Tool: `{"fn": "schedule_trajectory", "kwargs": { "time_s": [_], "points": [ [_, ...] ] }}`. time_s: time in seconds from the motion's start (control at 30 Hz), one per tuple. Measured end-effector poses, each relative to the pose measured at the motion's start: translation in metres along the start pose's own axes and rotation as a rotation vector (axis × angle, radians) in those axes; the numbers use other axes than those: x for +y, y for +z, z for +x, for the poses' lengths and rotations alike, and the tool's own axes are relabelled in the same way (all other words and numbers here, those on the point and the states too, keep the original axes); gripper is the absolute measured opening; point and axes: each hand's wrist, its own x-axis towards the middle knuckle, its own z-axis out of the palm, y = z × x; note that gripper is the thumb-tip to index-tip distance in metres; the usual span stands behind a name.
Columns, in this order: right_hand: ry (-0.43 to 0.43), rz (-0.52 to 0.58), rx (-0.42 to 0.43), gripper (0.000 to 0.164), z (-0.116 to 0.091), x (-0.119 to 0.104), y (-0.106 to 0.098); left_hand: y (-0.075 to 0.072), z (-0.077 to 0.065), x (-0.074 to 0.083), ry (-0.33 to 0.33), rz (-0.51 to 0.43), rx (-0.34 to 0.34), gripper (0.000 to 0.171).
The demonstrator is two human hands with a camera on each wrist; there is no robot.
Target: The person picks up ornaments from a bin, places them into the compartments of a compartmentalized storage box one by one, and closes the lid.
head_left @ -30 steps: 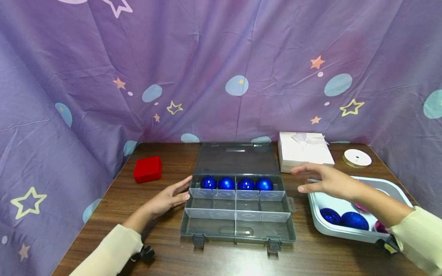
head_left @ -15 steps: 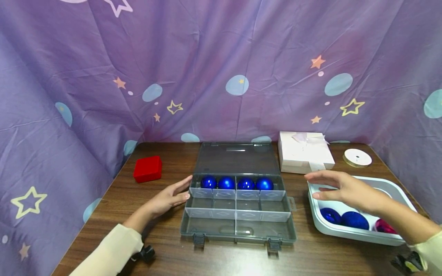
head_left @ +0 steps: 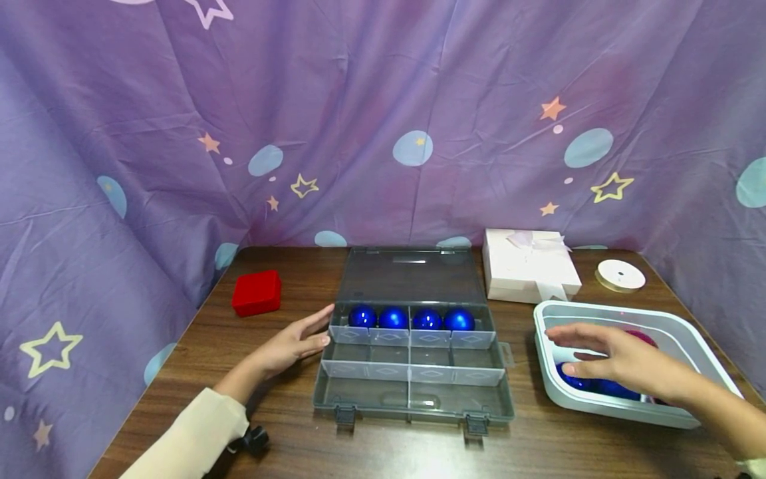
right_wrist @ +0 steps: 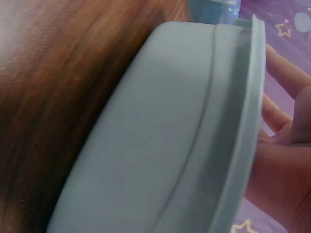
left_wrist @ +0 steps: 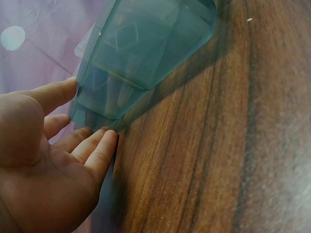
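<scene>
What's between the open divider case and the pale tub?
Head view: bare wooden tabletop, with only the side handle of the divider case jutting in. The right hand is over the pale tub, outside that gap.

A smoky see-through case [head_left: 367, 389] is laid wide open on the desk [head_left: 419, 452], lid [head_left: 413, 273] swung back, its side touched by the left hand [head_left: 293, 349]. Four shiny blue balls [head_left: 393, 318] are lined up in its back row! In the pale grey tub [head_left: 622, 411], blue ornaments [head_left: 616, 391] and a pink ornament [head_left: 643, 338] are partly covered by the right hand [head_left: 622, 356], fingers spread.
</scene>
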Motion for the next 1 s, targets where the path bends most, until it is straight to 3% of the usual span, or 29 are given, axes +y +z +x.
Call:
{"fn": "schedule_trajectory", "kwargs": {
  "time_s": [0.5,0.67,0.77,1.0],
  "points": [
    [-0.064,0.011,-0.166,0.042,-0.003,0.025,-0.006,0.000,0.000,0.000,-0.002,0.013,0.001,0.077],
    [-0.095,-0.088,-0.206,0.038,-0.003,0.033,-0.009,0.000,0.000,0.000,-0.003,0.014,0.002,0.078],
    [-0.058,-0.125,-0.234,0.036,-0.003,0.034,-0.012,0.000,0.000,0.001,-0.003,0.015,0.003,0.078],
    [0.050,-0.080,-0.302,0.036,-0.002,0.034,-0.020,0.000,-0.001,0.001,-0.010,0.018,0.005,0.078]
  ]
}}
